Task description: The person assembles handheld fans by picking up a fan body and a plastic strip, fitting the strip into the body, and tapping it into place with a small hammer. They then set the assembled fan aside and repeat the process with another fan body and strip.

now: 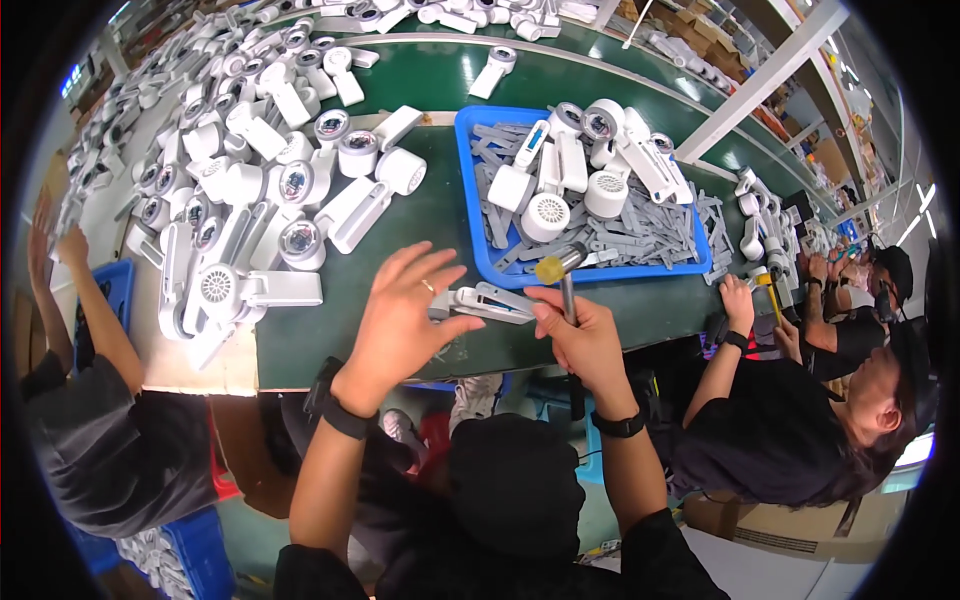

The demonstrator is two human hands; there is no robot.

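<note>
My left hand (405,315) is raised over the table edge with its fingers spread, and it grips nothing. Below and beside its thumb lies a white handheld fan (490,302) with a long slotted handle, partly hidden by my hands. My right hand (580,340) is closed round a hammer (568,297) with a yellowish striking face and a black lower grip, held head up. Its thumb and forefinger are at the fan's right end; whether they pinch it I cannot tell. Just beyond is a blue tray (600,277) of grey plastic strips (640,238), with several white fans on top.
A big heap of white fans (290,190) covers the table's left side. One fan (493,72) lies on the green conveyor behind. Co-workers sit close on both sides; the right one's hand (737,300) is near a pile of grey strips (715,235). A white post (750,90) rises back right.
</note>
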